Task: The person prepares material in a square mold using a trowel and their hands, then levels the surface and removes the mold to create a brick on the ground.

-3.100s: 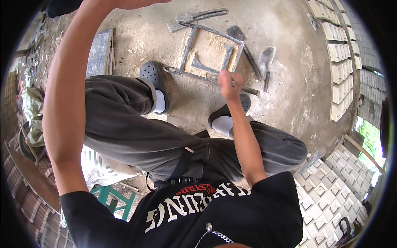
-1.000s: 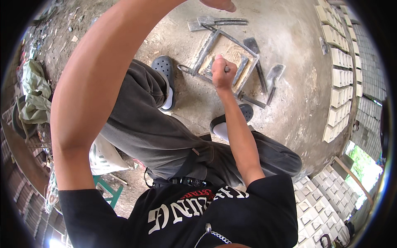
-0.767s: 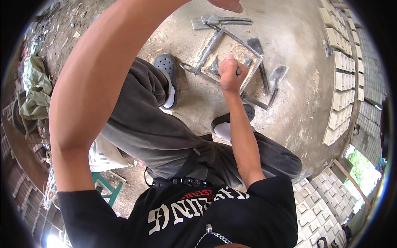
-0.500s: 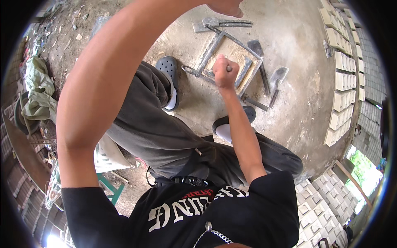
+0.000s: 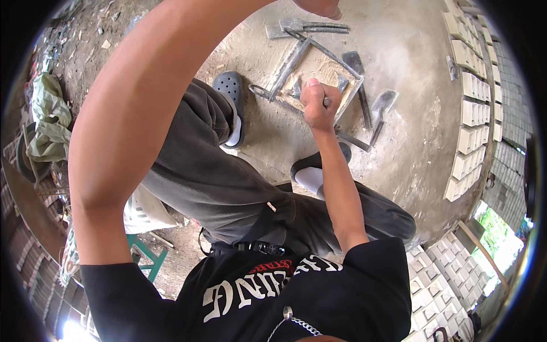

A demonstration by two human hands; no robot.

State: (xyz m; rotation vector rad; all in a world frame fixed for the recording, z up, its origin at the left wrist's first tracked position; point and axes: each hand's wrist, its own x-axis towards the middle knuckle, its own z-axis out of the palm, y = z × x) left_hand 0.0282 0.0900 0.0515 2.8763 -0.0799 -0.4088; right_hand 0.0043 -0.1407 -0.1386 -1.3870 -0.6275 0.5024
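A square metal frame mould (image 5: 289,64) lies on the concrete floor with sandy mix (image 5: 322,69) inside it. My right hand (image 5: 316,107) is closed around the handle of a metal tool (image 5: 327,102), held over the near part of the frame; the tool's working end is mostly hidden by the fist. My left arm arches up across the view, and my left hand (image 5: 319,7) sits at the top edge, above the frame and mostly cut off. Whether it holds anything I cannot tell.
Two trowels (image 5: 383,107) (image 5: 356,62) lie right of the frame and another (image 5: 296,25) beyond it. Rows of pale moulded blocks (image 5: 470,102) line the right side. My feet in grey clogs (image 5: 231,91) flank the frame. A green stool (image 5: 145,256) and green cloth (image 5: 48,119) are on the left.
My right hand has gone from the frame's near edge to inside it, shifting slightly back and forth with the tool. My left arm stays raised.
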